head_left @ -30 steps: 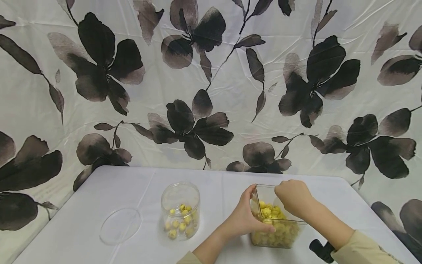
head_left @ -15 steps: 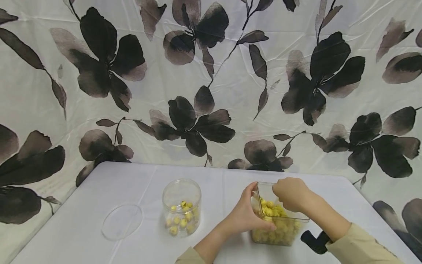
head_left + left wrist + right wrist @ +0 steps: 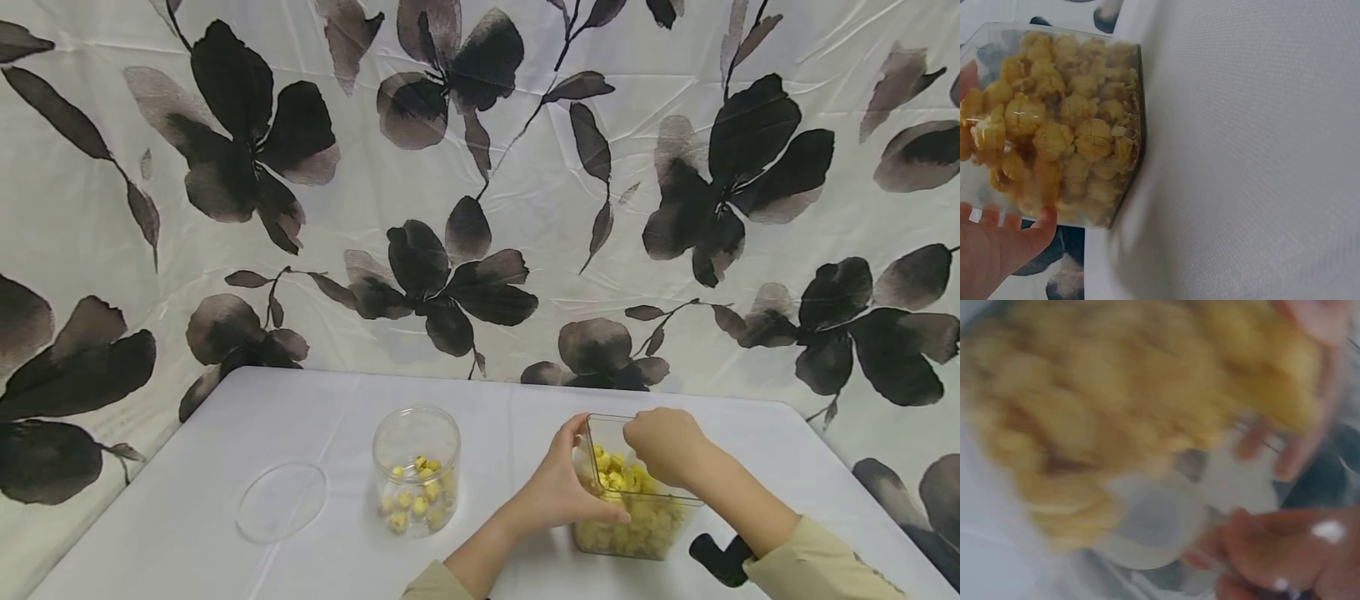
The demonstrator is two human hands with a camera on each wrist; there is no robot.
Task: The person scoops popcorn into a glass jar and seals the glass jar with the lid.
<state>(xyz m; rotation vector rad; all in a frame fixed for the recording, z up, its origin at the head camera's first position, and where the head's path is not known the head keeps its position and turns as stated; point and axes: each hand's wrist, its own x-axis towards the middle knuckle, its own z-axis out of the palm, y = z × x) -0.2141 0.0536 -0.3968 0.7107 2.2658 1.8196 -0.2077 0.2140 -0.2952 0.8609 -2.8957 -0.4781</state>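
A clear square tub (image 3: 630, 533) of yellow popcorn (image 3: 630, 479) stands on the table at right. My left hand (image 3: 558, 492) grips its left side, thumb across the front and fingers behind. In the left wrist view, popcorn (image 3: 1054, 125) shows through the tub's wall. Over the tub's open mouth is my right hand (image 3: 667, 446), fingers curled. In the blurred right wrist view, that hand (image 3: 1285, 550) pinches what looks like a pale, see-through scoop (image 3: 1154, 519) beside the popcorn; its exact shape is unclear. Left of the tub, a round clear jar (image 3: 416, 450) stands open with some popcorn inside.
A clear round lid (image 3: 282, 502) lies flat on the white table (image 3: 330, 575), left of the jar. A black object (image 3: 720, 558) sits at the right wrist. Behind the table hangs a flowered cloth (image 3: 525, 208).
The head view has shifted slightly. My right hand has moved only a little at the tub's mouth; my left hand keeps its grip. Jar and lid stay in place.
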